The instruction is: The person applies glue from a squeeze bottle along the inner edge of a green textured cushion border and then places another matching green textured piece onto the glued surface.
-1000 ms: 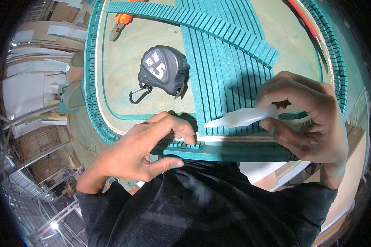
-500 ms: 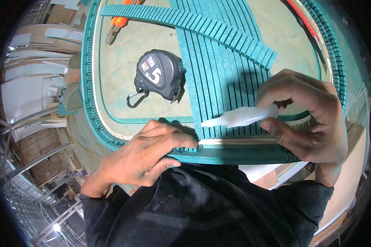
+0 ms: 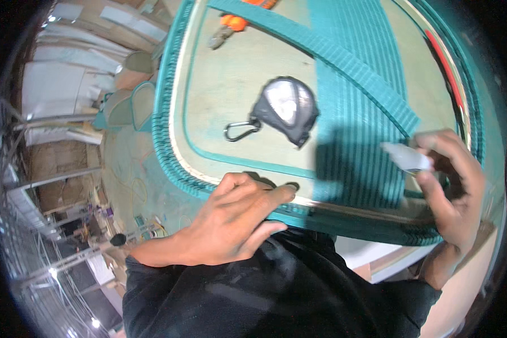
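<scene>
My left hand [image 3: 239, 219] lies across the near rim of a rounded panel [image 3: 236, 104]. Its fingers are stretched out over the green slotted edging [image 3: 290, 212], and the thumb stands apart on the outer side. Above the panel's near right part, my right hand [image 3: 453, 183] pinches a small white bottle with a tapered nozzle [image 3: 404, 158] between thumb and fingers. The nozzle points up and left, clear of the rim. Beneath it lie several long green strips [image 3: 357, 163] side by side, with a slotted strip [image 3: 355, 76] slanting across them.
A black tape measure [image 3: 287, 107] with a carabiner rests mid-panel. Orange-handled pliers [image 3: 231, 27] lie at the far left, partly under the slanting strip. A red and black long object [image 3: 446, 65] lies along the right rim. Curved green-edged pieces [image 3: 143, 104] stand on the floor at left.
My right hand has drawn the bottle away from the near rim, rightward, and its nozzle has tipped upward. My left hand stays at the rim, its thumb still apart. The whole view has shifted.
</scene>
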A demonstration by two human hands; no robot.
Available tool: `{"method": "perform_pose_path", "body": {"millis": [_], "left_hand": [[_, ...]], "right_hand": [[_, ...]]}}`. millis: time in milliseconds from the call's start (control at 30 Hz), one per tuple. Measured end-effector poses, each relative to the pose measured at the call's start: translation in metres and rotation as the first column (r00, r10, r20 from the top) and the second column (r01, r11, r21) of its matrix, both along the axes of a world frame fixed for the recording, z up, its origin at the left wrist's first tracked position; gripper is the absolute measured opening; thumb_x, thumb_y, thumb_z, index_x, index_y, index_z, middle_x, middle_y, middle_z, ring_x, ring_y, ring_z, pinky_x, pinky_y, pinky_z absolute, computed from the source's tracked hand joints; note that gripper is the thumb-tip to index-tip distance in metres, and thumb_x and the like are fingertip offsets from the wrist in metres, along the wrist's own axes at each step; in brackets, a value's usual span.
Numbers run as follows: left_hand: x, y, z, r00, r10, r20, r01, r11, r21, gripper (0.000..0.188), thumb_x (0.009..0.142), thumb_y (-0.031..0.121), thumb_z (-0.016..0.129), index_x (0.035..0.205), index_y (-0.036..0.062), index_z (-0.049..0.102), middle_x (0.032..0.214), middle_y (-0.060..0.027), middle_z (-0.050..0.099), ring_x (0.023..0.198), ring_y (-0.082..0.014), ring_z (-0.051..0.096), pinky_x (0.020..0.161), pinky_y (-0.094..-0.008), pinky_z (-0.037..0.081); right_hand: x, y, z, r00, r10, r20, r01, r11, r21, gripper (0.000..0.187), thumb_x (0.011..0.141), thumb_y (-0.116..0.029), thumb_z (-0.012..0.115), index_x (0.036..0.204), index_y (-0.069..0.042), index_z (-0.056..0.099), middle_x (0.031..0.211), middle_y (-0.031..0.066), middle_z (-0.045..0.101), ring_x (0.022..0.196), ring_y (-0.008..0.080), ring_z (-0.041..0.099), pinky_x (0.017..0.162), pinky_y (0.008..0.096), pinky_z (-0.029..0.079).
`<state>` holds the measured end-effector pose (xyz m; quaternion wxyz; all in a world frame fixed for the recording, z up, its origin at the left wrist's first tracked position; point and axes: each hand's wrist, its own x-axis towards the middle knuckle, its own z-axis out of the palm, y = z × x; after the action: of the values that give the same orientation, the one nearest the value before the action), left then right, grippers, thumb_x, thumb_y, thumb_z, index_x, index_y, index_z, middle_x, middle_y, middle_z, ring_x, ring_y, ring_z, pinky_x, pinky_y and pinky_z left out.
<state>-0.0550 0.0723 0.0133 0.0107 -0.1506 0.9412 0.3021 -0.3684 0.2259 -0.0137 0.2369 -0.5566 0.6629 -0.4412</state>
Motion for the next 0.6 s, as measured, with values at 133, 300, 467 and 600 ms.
{"method": "perform_pose_path", "body": {"millis": [133,300,467,600], "left_hand": [[0.016,0.004,-0.004,0.99,0.061,-0.124,-0.074,0.993,-0.097,0.062,0.086,0.025,0.086,0.136,-0.0018,0.062,0.122,-0.011,0.073,0.109,-0.0255,0.066,0.101,-0.0425,0.043],[0.089,-0.024,-0.026,0.774,0.34,-0.534,-0.55,0.779,-0.301,0.057,0.091,0.033,0.084,0.132,-0.0021,0.063,0.133,-0.0137,0.071,0.122,-0.025,0.065,0.105,-0.0434,0.046],[0.124,-0.051,-0.038,-0.039,0.816,-0.577,-0.962,0.126,0.242,0.049,0.113,0.036,0.053,0.142,-0.0037,0.055,0.144,-0.0187,0.063,0.131,-0.0245,0.059,0.111,-0.0405,0.044],[0.102,-0.062,-0.084,-0.089,0.917,-0.389,-0.661,0.238,0.712,0.071,0.114,0.052,0.038,0.155,-0.0056,0.043,0.151,-0.0186,0.058,0.139,-0.0271,0.053,0.119,-0.0441,0.039]], "right_hand": [[-0.01,0.011,0.001,0.97,-0.24,-0.037,0.241,0.971,0.01,0.03,0.099,-0.007,0.067,0.127,0.004,0.067,0.116,0.0121,0.067,0.106,0.0184,0.065,0.096,0.0321,0.05],[-0.057,0.056,-0.024,0.819,-0.568,0.081,0.564,0.823,0.067,0.05,0.105,-0.022,0.064,0.145,0.007,0.055,0.118,0.0148,0.067,0.099,0.0187,0.064,0.089,0.0282,0.049],[-0.106,0.089,-0.038,0.761,-0.619,0.194,0.647,0.746,-0.158,0.046,0.113,-0.027,0.051,0.147,0.004,0.052,0.127,0.017,0.066,0.104,0.0184,0.065,0.095,0.0312,0.05],[-0.134,0.083,-0.045,0.722,-0.692,-0.018,0.676,0.71,-0.197,0.033,0.114,-0.025,0.048,0.135,-0.001,0.059,0.128,0.0144,0.067,0.11,0.0192,0.062,0.107,0.037,0.042]]}}
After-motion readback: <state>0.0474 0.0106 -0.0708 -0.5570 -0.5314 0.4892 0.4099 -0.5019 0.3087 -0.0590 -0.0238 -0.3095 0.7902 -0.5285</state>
